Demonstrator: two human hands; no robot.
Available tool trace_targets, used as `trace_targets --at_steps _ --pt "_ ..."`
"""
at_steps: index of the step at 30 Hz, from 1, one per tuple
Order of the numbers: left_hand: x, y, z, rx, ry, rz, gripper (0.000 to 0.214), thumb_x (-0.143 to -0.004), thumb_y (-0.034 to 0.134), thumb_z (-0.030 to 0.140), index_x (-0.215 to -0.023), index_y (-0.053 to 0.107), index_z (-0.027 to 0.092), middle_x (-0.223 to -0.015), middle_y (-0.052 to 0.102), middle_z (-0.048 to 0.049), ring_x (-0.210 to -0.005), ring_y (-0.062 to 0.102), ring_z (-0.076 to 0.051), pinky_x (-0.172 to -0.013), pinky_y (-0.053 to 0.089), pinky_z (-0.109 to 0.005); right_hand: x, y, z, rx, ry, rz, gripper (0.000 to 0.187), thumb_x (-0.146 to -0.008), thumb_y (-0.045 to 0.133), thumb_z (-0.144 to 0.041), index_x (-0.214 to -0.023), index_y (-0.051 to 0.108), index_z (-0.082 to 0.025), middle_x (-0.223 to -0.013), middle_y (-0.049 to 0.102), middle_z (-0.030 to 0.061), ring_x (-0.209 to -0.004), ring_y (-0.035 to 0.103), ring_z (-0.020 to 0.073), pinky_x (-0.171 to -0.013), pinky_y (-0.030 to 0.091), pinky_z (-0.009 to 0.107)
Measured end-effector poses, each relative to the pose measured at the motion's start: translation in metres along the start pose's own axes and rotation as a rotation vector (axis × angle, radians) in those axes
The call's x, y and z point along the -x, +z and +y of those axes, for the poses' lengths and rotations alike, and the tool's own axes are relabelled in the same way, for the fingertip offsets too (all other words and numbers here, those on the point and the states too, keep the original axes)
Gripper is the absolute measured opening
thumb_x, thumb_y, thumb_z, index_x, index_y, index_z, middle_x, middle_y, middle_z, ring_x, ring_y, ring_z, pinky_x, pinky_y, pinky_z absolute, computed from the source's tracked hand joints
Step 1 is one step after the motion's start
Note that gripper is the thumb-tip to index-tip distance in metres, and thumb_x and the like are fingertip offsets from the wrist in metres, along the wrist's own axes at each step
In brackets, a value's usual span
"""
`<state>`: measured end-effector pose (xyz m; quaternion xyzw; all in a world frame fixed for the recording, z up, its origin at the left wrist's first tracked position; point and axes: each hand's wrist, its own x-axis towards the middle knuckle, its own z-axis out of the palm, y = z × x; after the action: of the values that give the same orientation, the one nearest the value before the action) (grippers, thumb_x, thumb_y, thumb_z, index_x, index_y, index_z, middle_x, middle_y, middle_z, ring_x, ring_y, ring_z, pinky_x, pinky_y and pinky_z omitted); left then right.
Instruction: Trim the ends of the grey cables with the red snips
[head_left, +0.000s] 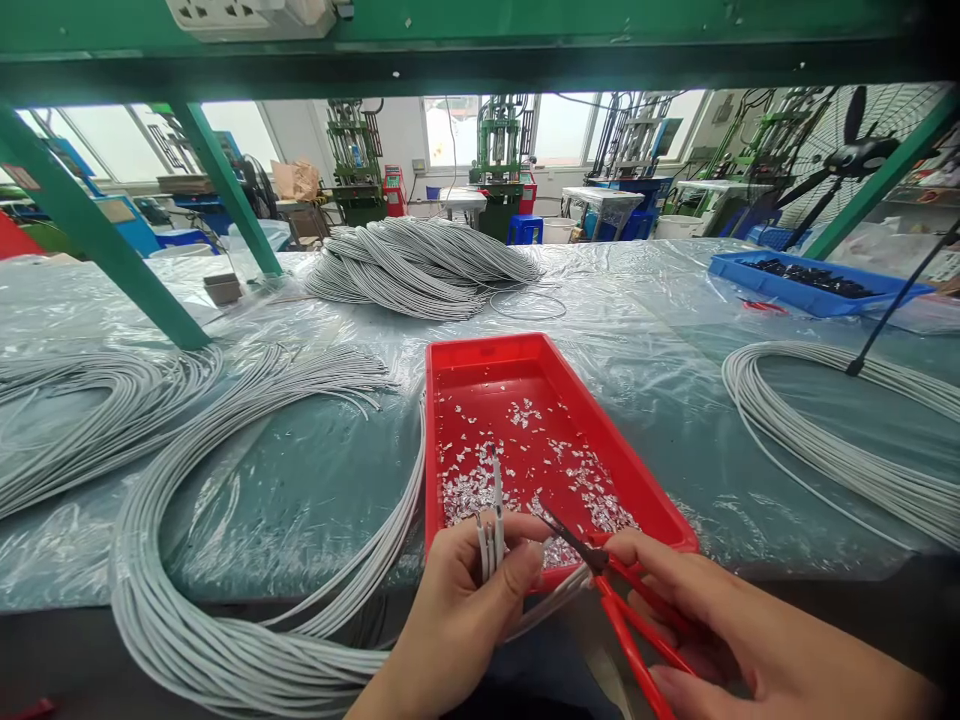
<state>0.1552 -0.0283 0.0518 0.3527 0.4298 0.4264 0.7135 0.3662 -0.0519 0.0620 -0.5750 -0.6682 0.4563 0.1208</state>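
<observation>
My left hand (480, 600) is closed around several white cables (491, 535), their ends pointing up between thumb and fingers; one end stands higher than the others. In my right hand (712, 620) is a pair of scissors with red handles (626, 630) and dark blades. The blade tips reach close to the left fingertips, and whether they touch anything I cannot tell. Both hands are over the near edge of a red tray (607, 430). Small shiny silver scraps (600, 490) are strewn across its floor, thickest at the near end.
Coiled white cables (142, 540) lie at the left, with another coil (757, 400) at the right. A big cable pile (420, 265) sits behind the tray. A blue tray (795, 290) of black parts is at the back right. A green frame (480, 60) crosses overhead.
</observation>
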Motion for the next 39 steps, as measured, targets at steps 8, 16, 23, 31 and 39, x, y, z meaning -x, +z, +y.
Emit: trace_targets --at_steps 8,16,23,31,39 --pt "-0.008 -0.01 -0.009 -0.073 0.045 -0.112 0.048 -0.074 0.068 0.054 -0.093 0.061 0.01 -0.049 0.031 0.0085 -0.042 0.023 0.0 -0.04 0.014 -0.015 -0.006 -0.01 0.0 0.011 -0.103 -0.135 0.045 -0.087 0.051 -0.039 -0.128 0.055 -0.02 -0.091 0.065 0.0098 -0.079 0.063 0.0214 -0.069 0.054 0.028" --pt "-0.012 -0.002 -0.002 0.14 0.005 0.002 0.039 -0.064 0.08 0.041 -0.085 0.068 0.011 -0.059 0.052 0.0031 -0.038 0.034 0.004 -0.039 0.017 -0.011 -0.016 -0.01 -0.011 -0.221 0.025 -0.049 0.072 -0.084 0.051 -0.05 -0.142 0.036 -0.01 -0.114 0.06 0.0156 -0.103 0.059 0.0248 -0.082 0.052 0.029" --pt "-0.014 -0.007 -0.012 0.286 -0.046 -0.056 0.035 -0.064 0.082 0.036 -0.083 0.067 0.01 -0.058 0.053 0.0026 -0.035 0.035 0.005 -0.038 0.017 -0.009 -0.007 -0.001 0.007 -0.341 0.047 0.071 0.099 -0.072 0.061 -0.052 -0.147 0.023 -0.001 -0.143 0.036 0.0225 -0.134 0.033 0.0311 -0.112 0.027 0.039" --pt "-0.007 -0.006 -0.007 0.278 -0.046 -0.079 0.037 -0.066 0.081 0.037 -0.074 0.061 0.007 -0.058 0.058 0.0001 -0.033 0.037 0.004 -0.035 0.018 -0.007 0.0 0.012 0.007 -0.366 0.089 0.065 0.092 -0.077 0.058 -0.046 -0.148 0.022 -0.001 -0.15 0.025 0.0245 -0.133 0.037 0.0322 -0.106 0.039 0.036" --pt "0.003 -0.002 -0.005 0.276 -0.023 -0.027 0.041 -0.064 0.082 0.039 -0.074 0.059 0.007 -0.057 0.059 0.0001 -0.032 0.039 0.003 -0.034 0.02 -0.007 0.012 0.015 0.029 0.064 -0.154 -0.018 0.085 -0.072 0.065 -0.042 -0.148 0.033 -0.02 -0.138 0.044 0.0178 -0.121 0.049 0.036 -0.099 0.044 0.045"
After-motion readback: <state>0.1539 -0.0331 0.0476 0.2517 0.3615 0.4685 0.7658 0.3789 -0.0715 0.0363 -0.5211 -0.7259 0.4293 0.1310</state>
